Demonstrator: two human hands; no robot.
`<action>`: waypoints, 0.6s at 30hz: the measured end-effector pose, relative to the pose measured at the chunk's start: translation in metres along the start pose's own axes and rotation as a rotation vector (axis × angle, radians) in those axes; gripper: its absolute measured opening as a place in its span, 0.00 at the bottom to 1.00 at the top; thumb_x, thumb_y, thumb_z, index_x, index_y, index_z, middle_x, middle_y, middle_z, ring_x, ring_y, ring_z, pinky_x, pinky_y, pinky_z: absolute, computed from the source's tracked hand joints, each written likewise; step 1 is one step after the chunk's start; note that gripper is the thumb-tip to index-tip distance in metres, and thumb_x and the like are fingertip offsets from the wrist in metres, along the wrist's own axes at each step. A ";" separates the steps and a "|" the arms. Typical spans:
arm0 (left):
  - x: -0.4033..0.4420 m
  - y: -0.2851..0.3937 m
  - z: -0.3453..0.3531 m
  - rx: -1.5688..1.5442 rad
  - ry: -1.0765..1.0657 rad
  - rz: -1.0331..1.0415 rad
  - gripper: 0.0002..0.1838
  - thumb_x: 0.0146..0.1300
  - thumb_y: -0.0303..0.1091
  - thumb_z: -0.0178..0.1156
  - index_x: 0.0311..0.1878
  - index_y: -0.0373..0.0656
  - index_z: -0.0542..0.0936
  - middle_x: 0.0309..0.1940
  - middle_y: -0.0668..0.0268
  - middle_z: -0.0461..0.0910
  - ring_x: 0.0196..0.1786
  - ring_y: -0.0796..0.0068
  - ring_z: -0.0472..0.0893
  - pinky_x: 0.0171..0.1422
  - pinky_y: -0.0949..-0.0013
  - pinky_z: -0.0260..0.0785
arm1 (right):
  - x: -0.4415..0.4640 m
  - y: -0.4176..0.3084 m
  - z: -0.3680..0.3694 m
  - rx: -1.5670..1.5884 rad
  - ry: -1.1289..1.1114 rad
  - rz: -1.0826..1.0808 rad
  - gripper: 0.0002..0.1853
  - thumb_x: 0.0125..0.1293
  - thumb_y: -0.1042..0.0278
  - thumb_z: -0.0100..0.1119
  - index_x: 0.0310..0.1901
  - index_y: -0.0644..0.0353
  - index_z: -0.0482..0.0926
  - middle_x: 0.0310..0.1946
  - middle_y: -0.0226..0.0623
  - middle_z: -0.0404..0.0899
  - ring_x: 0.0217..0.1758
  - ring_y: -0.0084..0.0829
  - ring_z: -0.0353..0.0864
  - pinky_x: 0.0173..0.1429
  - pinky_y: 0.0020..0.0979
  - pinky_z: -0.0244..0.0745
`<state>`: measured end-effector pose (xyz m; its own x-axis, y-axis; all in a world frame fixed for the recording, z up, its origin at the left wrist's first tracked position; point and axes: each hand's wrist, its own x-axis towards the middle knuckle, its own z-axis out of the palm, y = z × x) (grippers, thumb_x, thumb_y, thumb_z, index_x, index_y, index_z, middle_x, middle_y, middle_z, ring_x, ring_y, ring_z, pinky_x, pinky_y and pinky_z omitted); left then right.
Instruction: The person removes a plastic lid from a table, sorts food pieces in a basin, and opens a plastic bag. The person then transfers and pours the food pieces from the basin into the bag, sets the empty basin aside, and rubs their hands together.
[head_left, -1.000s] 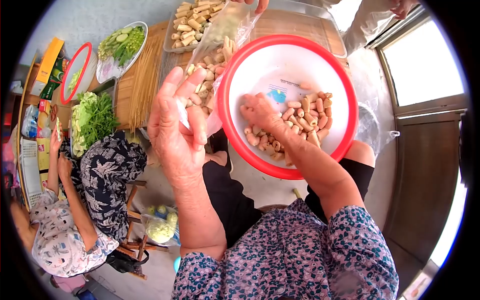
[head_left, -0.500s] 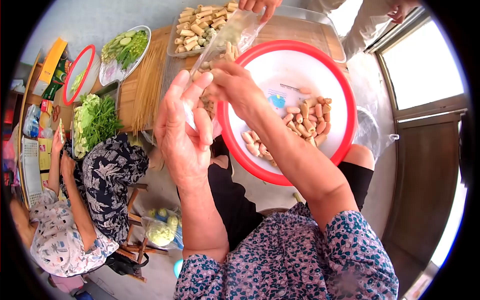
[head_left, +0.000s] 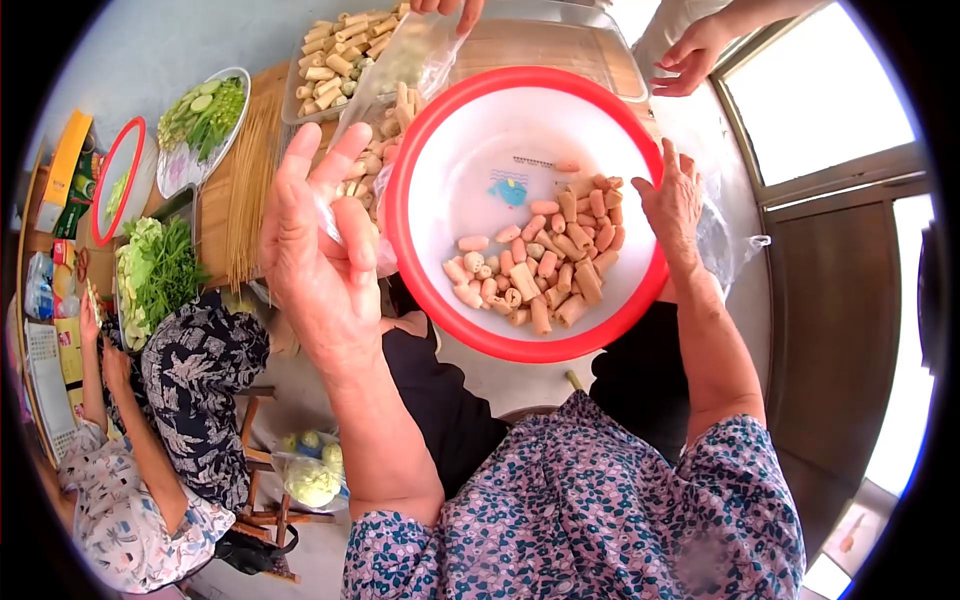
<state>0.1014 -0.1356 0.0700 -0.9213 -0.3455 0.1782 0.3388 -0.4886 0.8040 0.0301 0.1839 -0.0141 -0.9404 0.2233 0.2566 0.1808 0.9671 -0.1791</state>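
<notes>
A white basin with a red rim holds many short sausage pieces, pink and tan, heaped toward its near side. My right hand is at the basin's right rim, fingers apart, holding nothing. Left of the basin, my left hand is raised with two fingers stretched up; thin plastic is pinched between its other fingers and the thumb. That plastic appears to be the edge of a clear bag with more pieces inside. Another person's hand holds the bag's far end.
A clear tray of tan tube-shaped pieces stands at the back, beside another clear tray. Bamboo skewers lie left, near a plate of greens and a tray of leafy vegetables. A seated person works at far left.
My right hand has left the bag and moved right to the basin rim, fingers spread. More sausage pieces now show in the basin. A standing person's hand has come lower at the top right.
</notes>
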 end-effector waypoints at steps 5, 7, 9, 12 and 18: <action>0.001 -0.001 0.004 0.015 -0.001 0.011 0.28 0.69 0.46 0.50 0.60 0.30 0.67 0.49 0.44 0.76 0.15 0.88 0.65 0.14 0.86 0.52 | 0.020 0.041 0.019 0.480 -0.178 -0.035 0.29 0.51 0.65 0.69 0.55 0.61 0.72 0.38 0.45 0.81 0.40 0.44 0.82 0.45 0.41 0.76; -0.001 0.000 0.005 0.034 0.003 0.027 0.28 0.69 0.46 0.50 0.60 0.30 0.67 0.48 0.44 0.76 0.15 0.88 0.65 0.14 0.86 0.52 | 0.023 0.046 0.009 0.724 -0.386 0.135 0.26 0.51 0.66 0.69 0.51 0.64 0.74 0.35 0.43 0.82 0.35 0.40 0.82 0.41 0.38 0.78; -0.001 0.004 0.006 0.033 0.012 0.021 0.26 0.69 0.45 0.50 0.60 0.31 0.68 0.47 0.45 0.77 0.14 0.87 0.66 0.14 0.86 0.53 | 0.022 0.044 -0.002 0.967 -0.609 0.348 0.19 0.50 0.70 0.69 0.44 0.70 0.78 0.33 0.41 0.81 0.29 0.28 0.81 0.35 0.30 0.79; 0.000 0.000 -0.002 0.009 -0.012 0.018 0.25 0.69 0.44 0.50 0.59 0.33 0.68 0.47 0.45 0.77 0.14 0.87 0.66 0.13 0.85 0.53 | 0.021 0.038 -0.025 1.070 -0.714 0.385 0.20 0.50 0.70 0.69 0.44 0.69 0.78 0.32 0.41 0.81 0.30 0.30 0.80 0.36 0.30 0.78; -0.009 0.002 0.000 -0.054 0.027 0.017 0.22 0.68 0.40 0.53 0.58 0.33 0.70 0.47 0.47 0.78 0.16 0.87 0.67 0.14 0.85 0.53 | 0.003 0.061 -0.077 0.873 -0.663 0.273 0.27 0.51 0.64 0.67 0.51 0.68 0.72 0.50 0.46 0.71 0.54 0.33 0.72 0.54 0.33 0.71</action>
<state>0.1105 -0.1329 0.0697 -0.9100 -0.3754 0.1759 0.3652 -0.5250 0.7688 0.0611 0.2533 0.0491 -0.9146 0.0537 -0.4008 0.3847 0.4214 -0.8212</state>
